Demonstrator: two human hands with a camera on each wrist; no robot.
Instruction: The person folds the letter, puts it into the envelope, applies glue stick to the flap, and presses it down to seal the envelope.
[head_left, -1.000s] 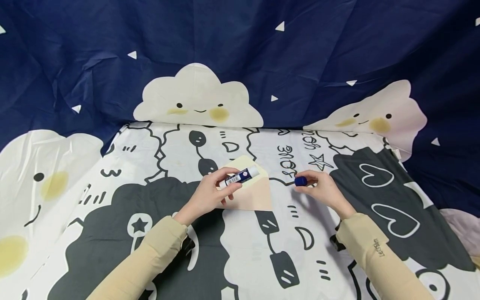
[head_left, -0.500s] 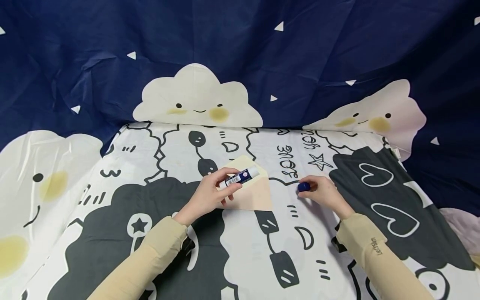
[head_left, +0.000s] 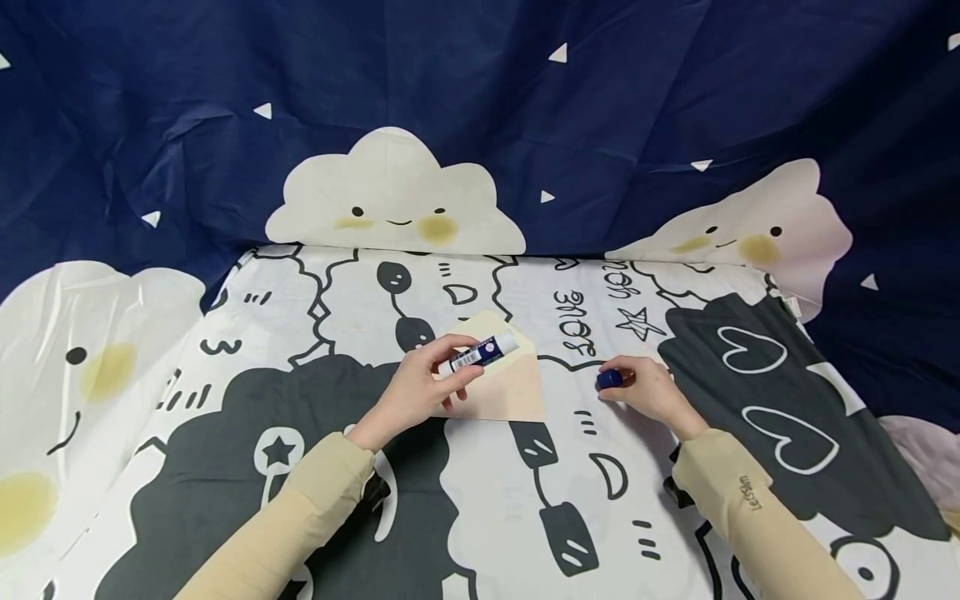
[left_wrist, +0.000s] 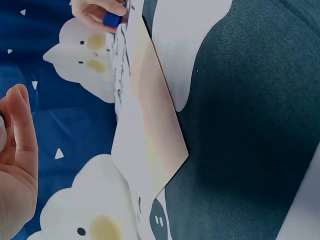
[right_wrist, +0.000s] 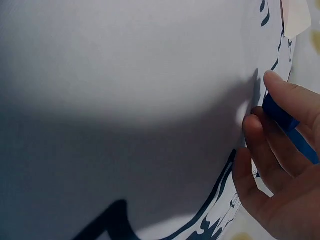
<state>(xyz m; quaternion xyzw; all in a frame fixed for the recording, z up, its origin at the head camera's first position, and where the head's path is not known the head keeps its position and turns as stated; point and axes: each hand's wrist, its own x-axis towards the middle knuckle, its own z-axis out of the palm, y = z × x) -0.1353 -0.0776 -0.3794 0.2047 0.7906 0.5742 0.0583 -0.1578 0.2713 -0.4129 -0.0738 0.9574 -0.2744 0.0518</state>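
Observation:
My left hand [head_left: 416,383] grips a glue stick [head_left: 480,357] with a dark blue and white label, its whitish end tilted up to the right. It is held above a pale pink envelope [head_left: 521,396] whose cream flap points away from me. To the right, my right hand [head_left: 651,390] pinches a dark blue cap [head_left: 609,379] between thumb and fingers, low over the white cloth. In the right wrist view the thumb lies over the cap [right_wrist: 280,112]; whether it touches the cloth I cannot tell. The left wrist view shows little of the left hand [left_wrist: 17,165].
A black and white patterned cloth [head_left: 525,483] covers the surface under both hands. Behind it hangs a dark blue curtain [head_left: 465,75] with white triangles and smiling clouds, meeting the cloth along the back edge.
My right hand has moved slightly right and down with the cap, away from the glue stick. My left hand and the glue stick have stayed in place above the envelope.

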